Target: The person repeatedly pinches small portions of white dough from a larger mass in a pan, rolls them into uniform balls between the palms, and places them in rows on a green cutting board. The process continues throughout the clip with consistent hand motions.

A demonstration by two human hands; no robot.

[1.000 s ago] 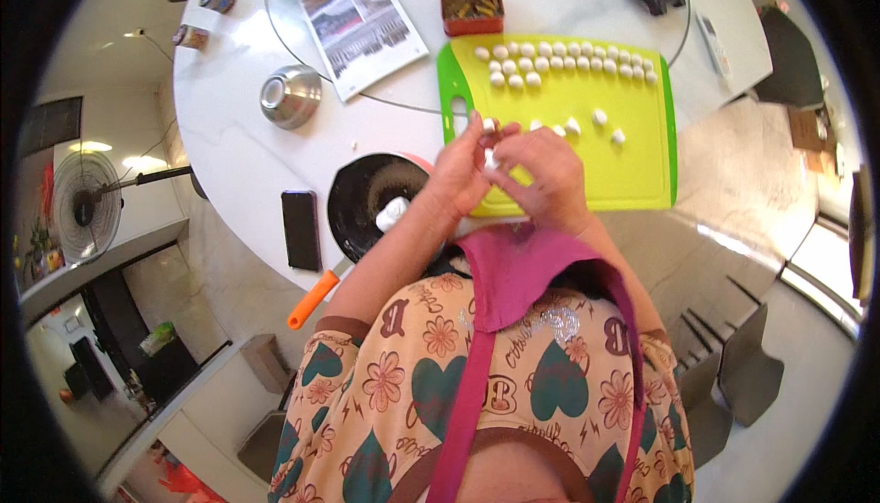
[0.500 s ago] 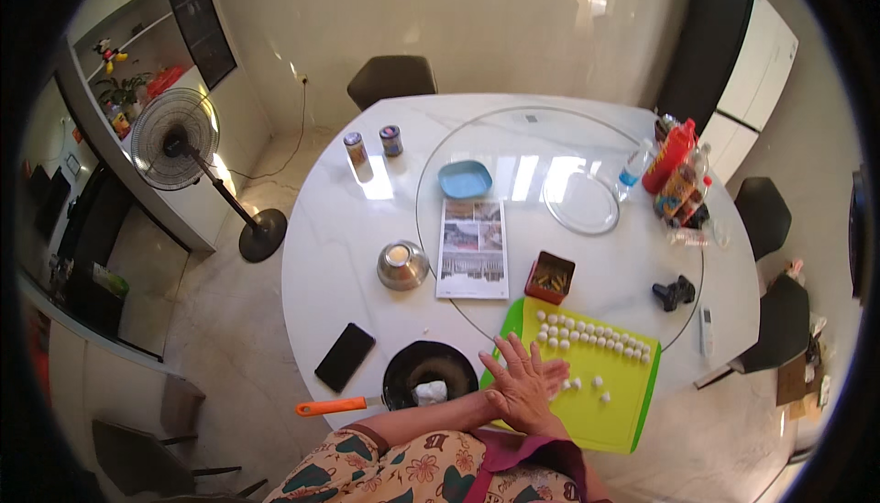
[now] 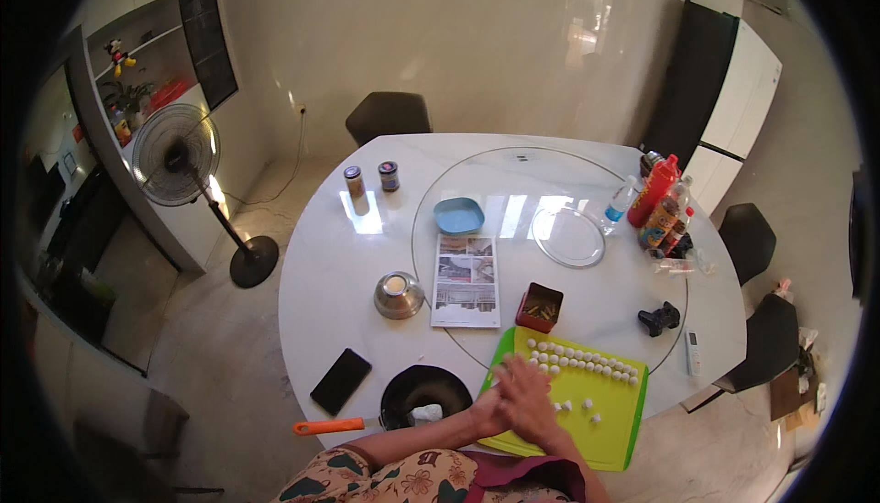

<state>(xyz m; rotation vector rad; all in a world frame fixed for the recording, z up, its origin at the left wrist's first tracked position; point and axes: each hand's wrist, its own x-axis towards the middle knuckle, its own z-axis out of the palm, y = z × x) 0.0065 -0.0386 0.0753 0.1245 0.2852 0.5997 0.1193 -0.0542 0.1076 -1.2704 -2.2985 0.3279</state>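
Note:
My left hand (image 3: pixel 490 413) lies under my right hand (image 3: pixel 524 397), palms pressed together above the left edge of a yellow-green cutting board (image 3: pixel 605 434). The right fingers are slightly blurred; whatever lies between the palms is hidden. Rows of small white dough-like balls (image 3: pixel 587 362) line the board's far side. Several smaller, rougher white pieces (image 3: pixel 588 405) lie nearer, right of my hands. A black frying pan (image 3: pixel 403 393) with an orange handle (image 3: pixel 328 427) stands left of my hands, behind my left forearm. Inside it rests a white dough-like lump (image 3: pixel 426 413).
Around the board are a dark red box (image 3: pixel 539 308), a printed sheet (image 3: pixel 466 297), an upturned metal bowl (image 3: pixel 398 296) and a black phone (image 3: pixel 341 382). Farther off stand a blue dish (image 3: pixel 458 216), two jars (image 3: pixel 389 176) and bottles (image 3: pixel 653 191). A game controller (image 3: pixel 658 319) lies right.
My right hand has turned over my left, its spread fingers now closer together. The whole scene sits lower in view as the head tilts up. The balls and pan stay in place.

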